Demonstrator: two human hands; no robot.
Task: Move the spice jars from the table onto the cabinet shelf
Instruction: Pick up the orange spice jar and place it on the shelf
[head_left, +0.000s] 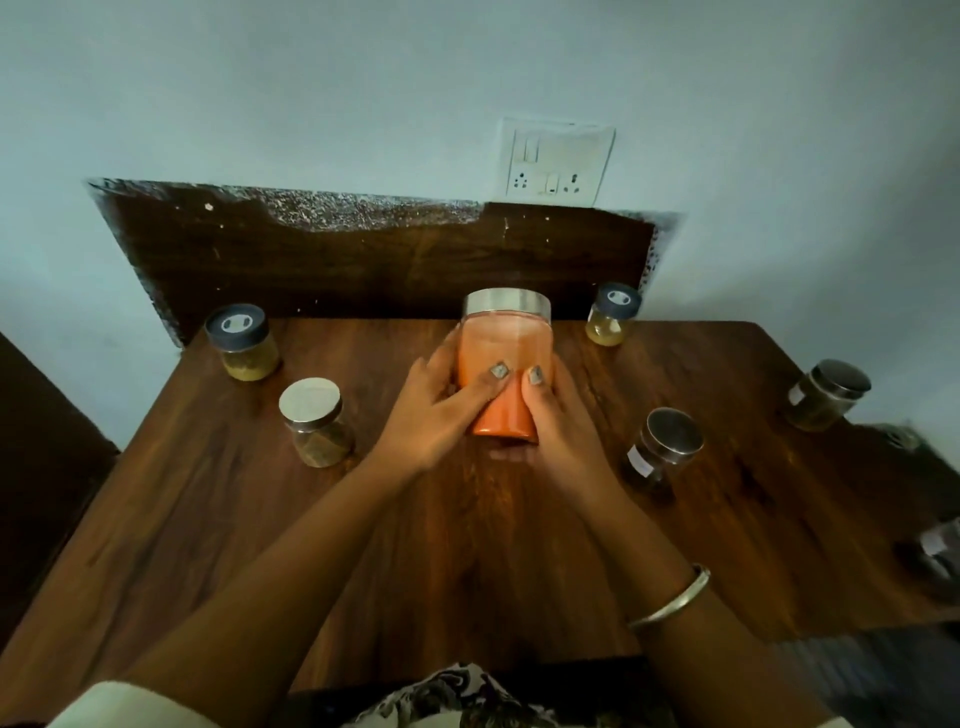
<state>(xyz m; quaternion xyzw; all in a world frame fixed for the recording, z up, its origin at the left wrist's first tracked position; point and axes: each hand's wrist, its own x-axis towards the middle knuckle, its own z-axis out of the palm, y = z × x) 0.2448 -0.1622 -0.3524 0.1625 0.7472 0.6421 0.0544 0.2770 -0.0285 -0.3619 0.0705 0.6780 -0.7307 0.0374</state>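
A tall jar of orange powder (504, 348) with a steel lid stands at the middle of the wooden table (260, 519). My left hand (431, 410) wraps its left side and my right hand (561, 415) its right side, thumbs meeting on the front. Several smaller jars stand around it: a dark-lidded jar (242, 343) at back left, a steel-lidded jar (317, 423) nearer on the left, a dark-lidded jar (612, 314) at back right, a steel-lidded jar (660, 454) on the right and another (826, 395) at far right.
A blurred jar (935, 556) sits at the table's right edge. A dark wooden backboard (363, 260) rises behind the table against a pale wall with a switch and socket plate (556, 163). No cabinet shelf is in view.
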